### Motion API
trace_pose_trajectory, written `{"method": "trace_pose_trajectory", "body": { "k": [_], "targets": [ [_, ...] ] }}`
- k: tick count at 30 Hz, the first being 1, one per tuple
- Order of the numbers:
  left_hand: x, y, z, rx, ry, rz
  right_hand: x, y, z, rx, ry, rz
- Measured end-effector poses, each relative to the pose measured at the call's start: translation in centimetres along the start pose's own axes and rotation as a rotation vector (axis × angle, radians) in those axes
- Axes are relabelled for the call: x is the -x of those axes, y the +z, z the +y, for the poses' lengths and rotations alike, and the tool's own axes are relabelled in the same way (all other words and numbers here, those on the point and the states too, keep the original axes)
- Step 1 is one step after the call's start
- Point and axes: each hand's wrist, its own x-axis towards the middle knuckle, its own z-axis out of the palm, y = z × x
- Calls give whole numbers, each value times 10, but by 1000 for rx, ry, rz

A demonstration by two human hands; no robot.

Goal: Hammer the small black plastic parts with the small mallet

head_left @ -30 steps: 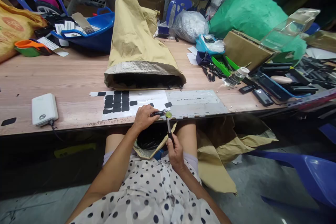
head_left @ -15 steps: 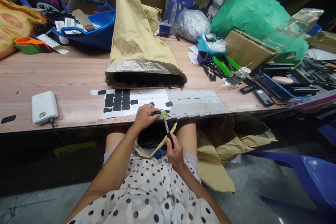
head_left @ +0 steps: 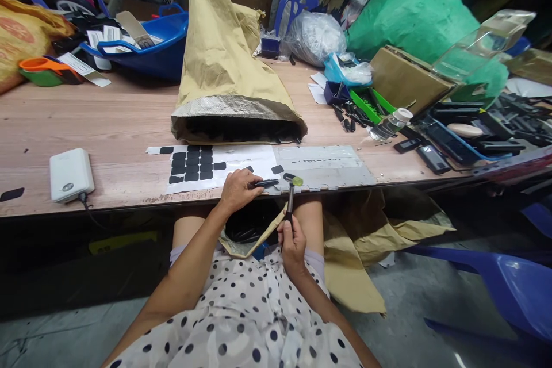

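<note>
My left hand [head_left: 237, 190] is closed on a slim black part [head_left: 265, 183], holding it at the table's front edge over the grey plate [head_left: 323, 172]. A small mallet [head_left: 290, 198] is gripped by its dark handle in my right hand [head_left: 293, 241]. Its head, black at one end and yellow-green at the other, is raised just right of the black part, apart from it. Beside my left hand lies a white sheet [head_left: 245, 155] bearing rows of black rounded stickers [head_left: 192, 162]. An open bag [head_left: 250, 233] with dark pieces inside sits between my knees.
A large tan paper bag [head_left: 228, 63] lies behind the sheet, mouth facing me. A white power bank [head_left: 71, 175] with a cable is at left, near a blue basin [head_left: 159, 52]. At right stand a clear bottle [head_left: 390, 125], a green tray [head_left: 360, 98] and several black devices [head_left: 433, 159].
The mallet has moved right, off the black part, and its head has turned. More of the black part now shows. My left hand has stayed almost in place.
</note>
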Motion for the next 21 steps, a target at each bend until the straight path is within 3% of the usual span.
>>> {"method": "trace_pose_trajectory", "body": {
  "k": [7, 15, 21],
  "targets": [
    [2, -1, 3, -1, -2, 2, -10, 4, -9, -233, 169, 9],
    [2, -6, 0, 34, 30, 14, -15, 3, -5, -267, 184, -38],
    [45, 1, 6, 259, 227, 95, -15, 5, -6, -281, 202, -25]
  ]
}}
